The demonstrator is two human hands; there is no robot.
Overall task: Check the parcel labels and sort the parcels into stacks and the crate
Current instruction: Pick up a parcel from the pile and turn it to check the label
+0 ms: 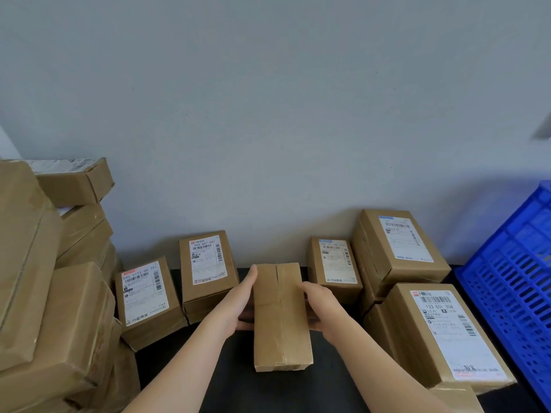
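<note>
Plain brown cardboard parcel (281, 317), long and narrow, held a little above the black tabletop (226, 377) at centre, its taped seam facing up and no label showing on the visible faces. The left hand (238, 302) grips the parcel's left side, one finger lying straight along the edge toward the far corner and the others wrapped beneath. The right hand (323, 308) clasps the right side, fingers curled around the edge. Both forearms enter from the lower edge of the view.

Left of the held parcel, two labelled brown stacks stand side by side: a nearer one marked 550 Y773 00 721 (146, 296) and a farther one marked 360 667 661 (207, 263). To the right is a small labelled brown box (334, 263), and beyond it a taller labelled stack (399, 242) against the grey wall (268, 114). In front of that stands a labelled stack marked 133 E01 308 (441, 332). A blue slotted plastic crate (512, 281) sits at far right, just beside these stacks. A loose heap of brown cardboard boxes (44, 278) fills the left margin.
</note>
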